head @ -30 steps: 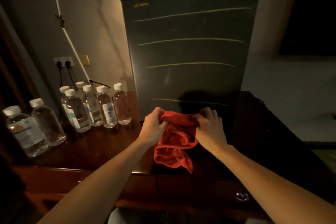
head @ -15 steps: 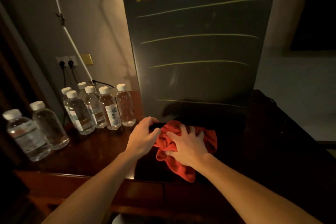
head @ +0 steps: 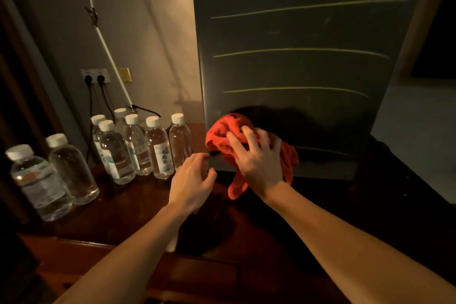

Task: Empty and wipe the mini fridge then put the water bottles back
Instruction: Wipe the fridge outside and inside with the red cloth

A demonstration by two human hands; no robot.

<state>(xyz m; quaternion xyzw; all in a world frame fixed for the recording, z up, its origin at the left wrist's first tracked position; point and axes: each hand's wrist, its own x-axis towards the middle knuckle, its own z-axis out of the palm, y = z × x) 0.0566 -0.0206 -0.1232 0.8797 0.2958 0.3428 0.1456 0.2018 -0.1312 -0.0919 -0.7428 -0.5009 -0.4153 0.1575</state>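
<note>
Dim, warm light falls across a dark wooden cabinet set against a pale wall. At the centre of the frame the right hand spreads its fingers over a red cloth and presses it flat against the lower left of the fridge door; the cloth bunches under the palm and a loose end hangs down below the wrist. Just left of it and slightly lower, the left hand hovers with its fingers loosely curled and holds nothing, close to the door's bottom left corner; whether its fingertips touch the door I cannot tell.

The fridge fills the upper right of the frame, upright with its door closed, dark grey with thin pale stripes across it and a small yellow logo near its top left. Left of it, six water bottles with white caps stand in a tight cluster on the cabinet, and two larger bottles stand apart at the far left edge. Behind the cluster, on the wall, two black plugs sit in a socket, and a white cord runs diagonally down from the upper left.
</note>
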